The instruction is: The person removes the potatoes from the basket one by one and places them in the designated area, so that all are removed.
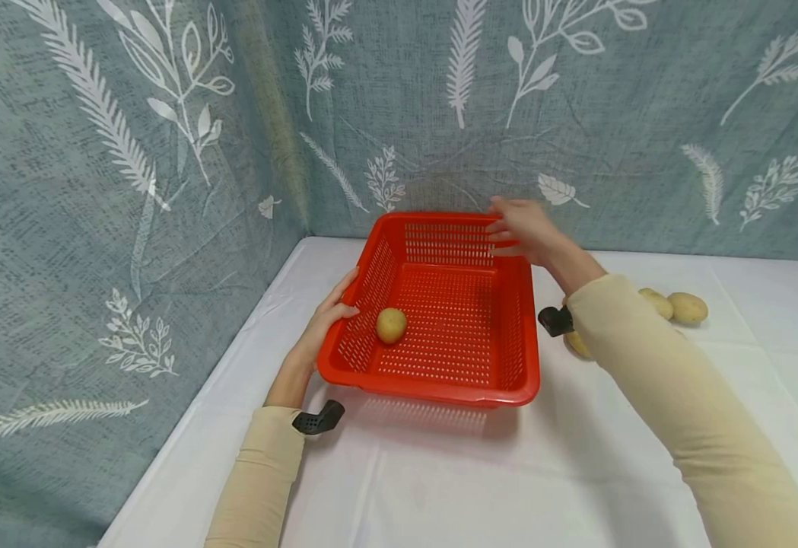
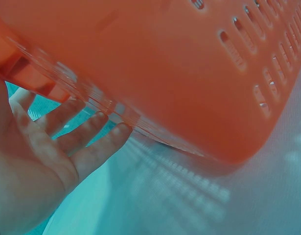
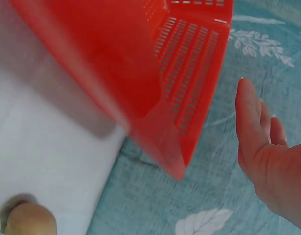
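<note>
A red plastic basket with slotted walls is in the middle of the head view. Inside it, near the left wall, lies one potato. My left hand holds the basket's left side, thumb over the rim and fingers on the outer wall; the left wrist view shows those fingertips against the red plastic. Over the far right corner of the basket is my right hand, fingers spread and holding nothing. In the right wrist view this hand appears apart from the basket's rim.
Several potatoes lie on the white cloth to the right, partly hidden by my right forearm. A patterned blue-green curtain rises behind the table and along its left side. Black wrist devices sit at both cuffs.
</note>
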`<act>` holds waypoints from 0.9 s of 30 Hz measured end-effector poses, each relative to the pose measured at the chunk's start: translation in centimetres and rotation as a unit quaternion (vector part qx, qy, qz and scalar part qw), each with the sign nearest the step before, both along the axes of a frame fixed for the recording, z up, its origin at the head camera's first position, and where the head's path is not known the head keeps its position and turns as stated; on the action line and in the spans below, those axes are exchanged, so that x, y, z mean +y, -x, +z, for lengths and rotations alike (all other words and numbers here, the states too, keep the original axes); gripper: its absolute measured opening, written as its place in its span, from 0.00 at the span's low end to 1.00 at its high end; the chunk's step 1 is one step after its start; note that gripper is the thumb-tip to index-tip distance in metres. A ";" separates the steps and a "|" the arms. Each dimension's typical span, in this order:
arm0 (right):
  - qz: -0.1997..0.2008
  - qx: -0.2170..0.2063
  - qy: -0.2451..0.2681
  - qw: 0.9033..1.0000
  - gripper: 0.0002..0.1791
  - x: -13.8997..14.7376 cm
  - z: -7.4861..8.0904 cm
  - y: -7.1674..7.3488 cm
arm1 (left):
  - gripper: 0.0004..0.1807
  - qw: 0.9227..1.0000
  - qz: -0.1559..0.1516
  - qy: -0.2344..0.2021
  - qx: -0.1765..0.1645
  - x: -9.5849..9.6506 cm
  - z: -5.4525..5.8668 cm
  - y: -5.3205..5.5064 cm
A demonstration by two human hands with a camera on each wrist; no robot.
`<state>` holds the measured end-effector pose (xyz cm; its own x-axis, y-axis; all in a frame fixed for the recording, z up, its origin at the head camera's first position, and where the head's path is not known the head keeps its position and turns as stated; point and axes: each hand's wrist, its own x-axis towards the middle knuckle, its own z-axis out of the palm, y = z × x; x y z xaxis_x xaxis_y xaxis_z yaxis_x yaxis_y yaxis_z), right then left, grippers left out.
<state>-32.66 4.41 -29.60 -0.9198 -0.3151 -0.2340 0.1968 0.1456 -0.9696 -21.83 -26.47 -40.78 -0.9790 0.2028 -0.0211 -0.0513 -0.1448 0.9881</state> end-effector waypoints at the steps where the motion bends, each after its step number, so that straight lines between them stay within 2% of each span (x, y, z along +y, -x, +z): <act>1: 0.001 0.001 -0.001 1.000 0.32 -0.3 0.0 0.0 | 0.38 1.000 0.000 0.001 0.000 0.0 0.0 0.0; 7: 0.006 0.001 -0.005 1.000 0.31 -2.1 -0.1 -0.2 | 0.38 1.000 0.002 0.003 -0.001 -0.1 0.0 -0.1; 18: 0.004 -0.024 0.013 1.000 0.28 -5.1 -0.8 -1.0 | 0.38 1.000 0.004 0.009 -0.003 -0.1 0.0 0.0; 27: 0.016 -0.021 -0.009 1.000 0.28 -6.8 -1.5 -1.2 | 0.38 1.000 0.001 0.000 0.000 -0.1 -0.1 0.1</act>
